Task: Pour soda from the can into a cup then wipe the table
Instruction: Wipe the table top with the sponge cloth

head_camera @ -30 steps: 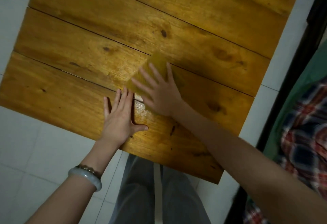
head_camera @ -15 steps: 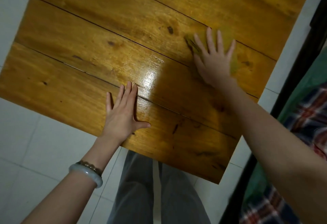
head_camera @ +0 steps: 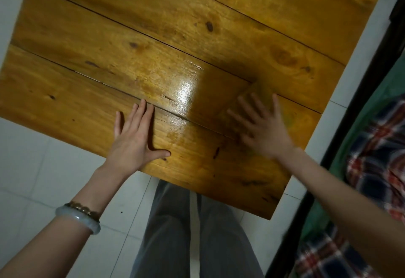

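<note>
Glossy wooden table (head_camera: 153, 36), no can or cup in view (pouring presumably done). Left hand (head_camera: 131, 141) rests flat; right hand (head_camera: 263, 130), splayed open, presses a yellow cloth (head_camera: 263, 89), mid-wipe.

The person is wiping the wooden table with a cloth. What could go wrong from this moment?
1. The right hand presses the cloth only with flat, spread fingers, close to the right edge of the table; a wide sweep may push the cloth off.
2. The seam between planks may keep liquid that a flat wipe passes over.
3. The shiny patch may be wet; the left hand resting nearby could slip.
</note>
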